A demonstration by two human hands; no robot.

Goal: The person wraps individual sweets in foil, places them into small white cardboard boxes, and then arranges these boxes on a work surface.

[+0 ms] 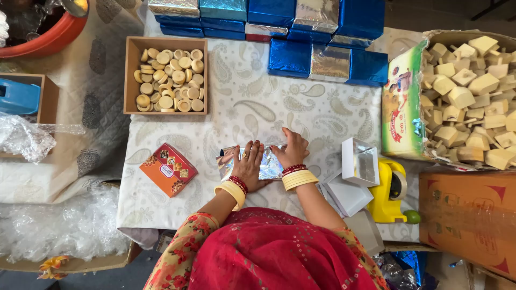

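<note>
Seen from the head camera, both hands press flat on a silver foil sheet (264, 164) that lies on the surface (301, 115), a paisley-patterned white cloth, just in front of the person. The left hand (249, 165) rests on the foil's left part, fingers spread and palm down; the right hand (293, 150) lies on its right part, fingers together and pointing away, so neither grip pinches the foil. An orange packet (168, 169) lies to the left of the foil, apart from it. A wooden tray (129, 75) of round pale discs sits farther up the surface. Blue and silver wrapped blocks (328, 62) are stacked along the far edge. To the right stand a small white box (359, 162), a yellow tape dispenser (389, 196) and a carton (402, 104) of pale cubes.
</note>
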